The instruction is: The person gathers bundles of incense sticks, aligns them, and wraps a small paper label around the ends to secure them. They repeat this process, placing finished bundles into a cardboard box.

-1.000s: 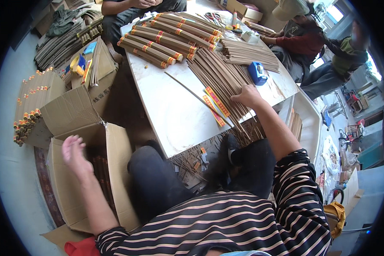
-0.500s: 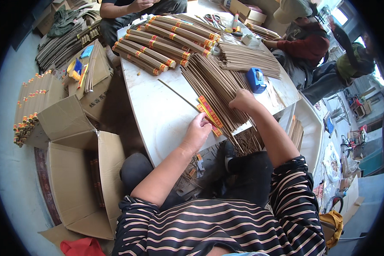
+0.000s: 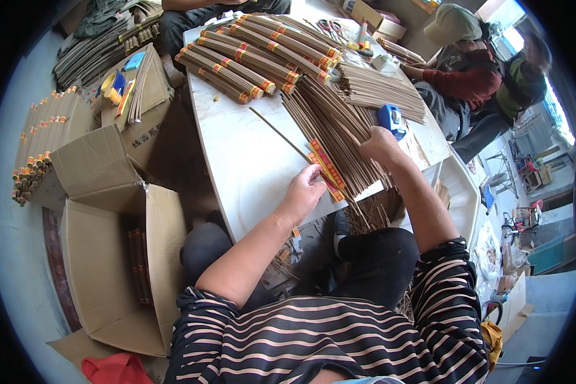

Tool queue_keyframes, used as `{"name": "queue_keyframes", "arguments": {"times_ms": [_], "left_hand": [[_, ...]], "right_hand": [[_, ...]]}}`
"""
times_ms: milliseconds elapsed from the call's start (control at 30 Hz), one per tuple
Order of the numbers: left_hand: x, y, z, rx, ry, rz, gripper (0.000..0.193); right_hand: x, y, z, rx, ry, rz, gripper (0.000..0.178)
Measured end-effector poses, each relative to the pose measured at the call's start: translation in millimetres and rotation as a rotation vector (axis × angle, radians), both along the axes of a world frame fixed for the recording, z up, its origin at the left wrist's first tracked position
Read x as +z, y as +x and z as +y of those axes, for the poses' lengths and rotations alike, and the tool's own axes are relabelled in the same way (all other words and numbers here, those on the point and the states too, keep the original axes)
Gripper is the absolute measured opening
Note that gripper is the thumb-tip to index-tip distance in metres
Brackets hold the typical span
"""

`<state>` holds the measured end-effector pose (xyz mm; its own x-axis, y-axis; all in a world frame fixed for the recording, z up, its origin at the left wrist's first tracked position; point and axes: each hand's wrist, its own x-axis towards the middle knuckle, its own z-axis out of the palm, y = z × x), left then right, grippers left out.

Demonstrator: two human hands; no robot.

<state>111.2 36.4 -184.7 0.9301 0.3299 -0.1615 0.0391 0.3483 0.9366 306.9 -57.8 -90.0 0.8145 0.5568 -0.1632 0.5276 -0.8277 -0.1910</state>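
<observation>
On the white table lies a fanned pile of loose brown incense sticks (image 3: 329,131). A red and yellow paper label strip (image 3: 326,169) rests along its near left edge. My left hand (image 3: 303,193) is closed in a pinch at the lower part of a thin incense stick (image 3: 275,130), which slants up and left over the tabletop; the fingertips are beside the label. My right hand (image 3: 383,147) has its fingers curled down on sticks at the right side of the pile; its fingertips are partly hidden.
Banded incense bundles (image 3: 256,61) lie at the table's back left. A blue tape dispenser (image 3: 391,120) stands just beyond my right hand. More loose sticks (image 3: 381,93) lie behind it. An open cardboard box (image 3: 102,256) stands at my left. A person (image 3: 464,77) sits at the far right.
The whole view has shifted slightly. My right hand is a little farther right on the pile, closer to the tape dispenser. My left hand keeps its pinch near the label.
</observation>
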Motion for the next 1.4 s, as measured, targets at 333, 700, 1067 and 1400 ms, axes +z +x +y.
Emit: {"name": "queue_keyframes", "arguments": {"times_ms": [333, 700, 1067, 1400], "left_hand": [[2.5, -3.1, -1.0, -0.015, 0.048, 0.004, 0.051], [1.7, -2.9, 1.2, -0.008, -0.01, 0.009, 0.05], [11.3, -6.3, 3.5, -0.029, -0.001, 0.061, 0.051], [13.7, -7.1, 1.9, -0.009, -0.049, 0.054, 0.048]], "right_hand": [[25.8, -5.7, -22.6, 0.042, 0.097, 0.253, 0.023], [36.8, -14.6, -69.6, 0.101, 0.077, -0.009, 0.032], [28.1, 9.7, -81.3, -0.196, 0.245, 0.42, 0.029], [-9.0, 9.6, -74.2, -0.241, 0.397, 0.331, 0.025]]}}
